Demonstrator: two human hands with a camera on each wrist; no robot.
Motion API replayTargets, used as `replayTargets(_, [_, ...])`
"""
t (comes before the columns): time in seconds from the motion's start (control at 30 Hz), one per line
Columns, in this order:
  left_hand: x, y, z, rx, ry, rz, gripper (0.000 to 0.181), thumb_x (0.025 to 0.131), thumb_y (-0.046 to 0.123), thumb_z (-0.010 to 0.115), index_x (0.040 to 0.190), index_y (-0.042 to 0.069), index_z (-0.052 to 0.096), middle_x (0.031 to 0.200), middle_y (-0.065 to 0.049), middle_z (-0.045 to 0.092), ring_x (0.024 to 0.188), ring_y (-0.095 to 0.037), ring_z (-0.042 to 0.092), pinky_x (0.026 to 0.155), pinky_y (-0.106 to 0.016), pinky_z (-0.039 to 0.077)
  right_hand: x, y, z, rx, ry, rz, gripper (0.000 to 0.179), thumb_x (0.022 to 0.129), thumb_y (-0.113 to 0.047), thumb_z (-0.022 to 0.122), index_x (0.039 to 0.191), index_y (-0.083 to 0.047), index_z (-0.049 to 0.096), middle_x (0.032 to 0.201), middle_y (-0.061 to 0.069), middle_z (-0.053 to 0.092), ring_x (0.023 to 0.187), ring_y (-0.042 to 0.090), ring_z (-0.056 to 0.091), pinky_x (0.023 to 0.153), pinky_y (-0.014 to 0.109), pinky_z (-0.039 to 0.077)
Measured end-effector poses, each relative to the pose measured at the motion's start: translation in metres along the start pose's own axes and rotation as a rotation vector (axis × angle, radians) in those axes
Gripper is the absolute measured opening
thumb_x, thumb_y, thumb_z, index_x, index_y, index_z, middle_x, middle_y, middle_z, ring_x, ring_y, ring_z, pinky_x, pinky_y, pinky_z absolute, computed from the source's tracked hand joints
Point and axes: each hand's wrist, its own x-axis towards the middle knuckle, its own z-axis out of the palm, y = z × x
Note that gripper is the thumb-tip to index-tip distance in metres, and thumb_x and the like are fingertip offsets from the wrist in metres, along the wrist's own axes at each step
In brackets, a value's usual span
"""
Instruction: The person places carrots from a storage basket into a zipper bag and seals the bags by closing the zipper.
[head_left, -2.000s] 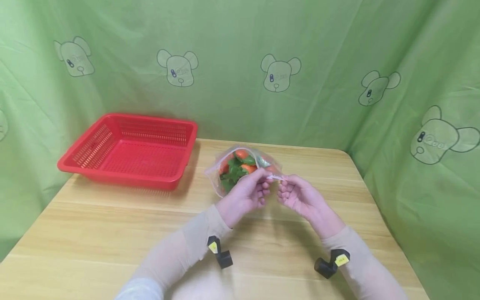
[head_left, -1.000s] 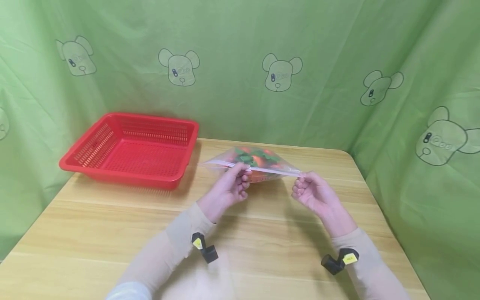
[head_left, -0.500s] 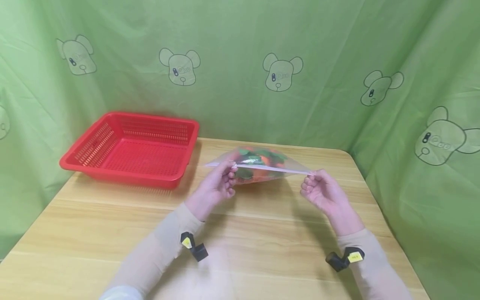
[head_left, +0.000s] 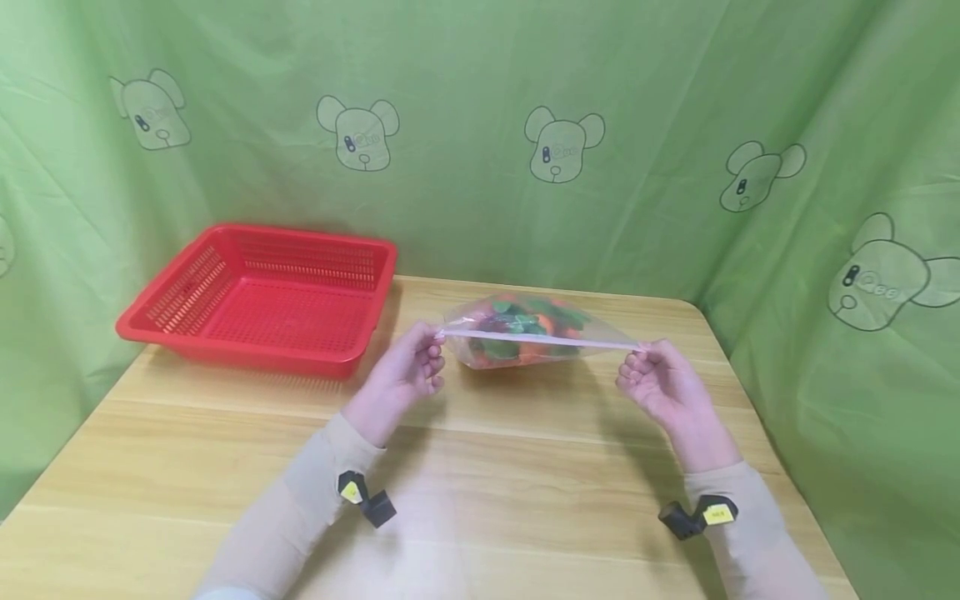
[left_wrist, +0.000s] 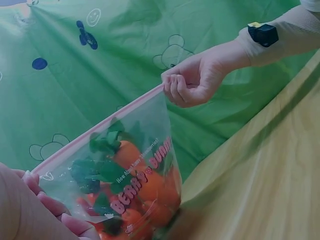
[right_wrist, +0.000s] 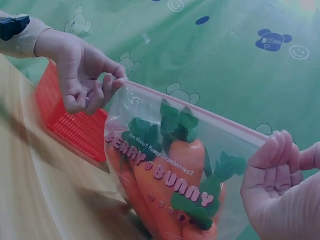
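A clear zip bag (head_left: 517, 354) printed "Berry Bunny" hangs between my two hands just over the table. Inside are several orange carrots (right_wrist: 187, 162) with green leafy tops. My left hand (head_left: 405, 367) pinches the left end of the pale pink zip strip (head_left: 540, 339) between thumb and finger. At the strip's other end, my right hand (head_left: 663, 387) pinches the corner with its remaining fingers curled in. The strip is stretched straight, and its two lips lie together along the top. In the left wrist view, part of my left hand (left_wrist: 47, 210) fills the lower left corner.
A red plastic basket (head_left: 258, 360) with slotted walls stands at the table's back left, with no items seen inside. Green curtains (head_left: 465, 225) with bear-head outlines hang behind and at both sides. The wooden table (head_left: 517, 492) stretches out in front of the bag.
The bag's mouth, gaping two seconds ago, is now drawn into a straight line. My left hand has slid left along the strip to its end, while my right hand has moved right, pulling it taut.
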Motion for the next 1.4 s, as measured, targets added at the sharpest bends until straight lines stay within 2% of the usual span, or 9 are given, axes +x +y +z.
replayTargets(0.23, [0.006,-0.009,-0.007,0.042,-0.002,-0.001,0.018,0.089,0.02,0.057,0.071,0.02,0.057,0.064,0.01,0.049,0.068,-0.009,0.041,0.066,-0.027,0.027,0.002,-0.001,-0.014,-0.032,0.031,0.023,0.018,0.098,-0.005,0.044,0.082,-0.005,0.051,0.069,0.009,0.058,0.066,0.019,0.053,0.065,0.028,0.048])
replayTargets(0.5, [0.014,-0.015,-0.014,0.036,0.029,-0.028,0.016,0.088,0.021,0.061,0.072,0.02,0.061,0.064,0.011,0.052,0.067,-0.009,0.042,0.064,-0.025,0.029,0.005,0.002,-0.029,-0.11,-0.012,0.073,0.022,0.1,-0.006,0.042,0.085,-0.003,0.057,0.074,0.009,0.064,0.07,0.018,0.06,0.069,0.026,0.052])
replayTargets(0.77, [0.025,-0.015,-0.024,0.085,0.039,-0.034,0.015,0.091,0.021,0.061,0.077,0.018,0.064,0.069,0.009,0.056,0.069,-0.008,0.044,0.066,-0.023,0.033,0.011,0.002,-0.04,-0.371,0.017,0.053,0.025,0.102,-0.007,0.038,0.092,-0.002,0.061,0.079,0.007,0.067,0.075,0.015,0.065,0.076,0.027,0.058])
replayTargets(0.93, [0.032,-0.019,-0.028,0.092,0.072,-0.043,0.015,0.091,0.019,0.064,0.077,0.017,0.068,0.07,0.007,0.059,0.068,-0.008,0.047,0.067,-0.022,0.038,0.018,0.003,-0.046,-0.494,0.093,0.028,0.028,0.101,-0.006,0.038,0.088,-0.004,0.063,0.079,0.006,0.068,0.076,0.016,0.067,0.077,0.027,0.059])
replayTargets(1.07, [0.037,-0.022,-0.032,0.068,0.091,-0.063,0.015,0.09,0.018,0.066,0.077,0.015,0.069,0.068,0.006,0.061,0.065,-0.007,0.048,0.064,-0.02,0.041,0.023,0.004,-0.051,-0.559,0.157,0.025,0.026,0.101,-0.004,0.04,0.089,-0.006,0.063,0.08,0.005,0.068,0.075,0.015,0.067,0.078,0.027,0.059])
replayTargets(1.4, [0.043,-0.03,-0.038,0.012,0.113,-0.104,0.01,0.093,0.016,0.063,0.085,0.012,0.064,0.074,0.004,0.061,0.07,-0.007,0.05,0.072,-0.022,0.045,0.03,0.007,-0.063,-0.669,0.185,0.069,0.024,0.1,-0.006,0.04,0.091,-0.006,0.062,0.078,0.003,0.068,0.073,0.015,0.067,0.076,0.026,0.06])
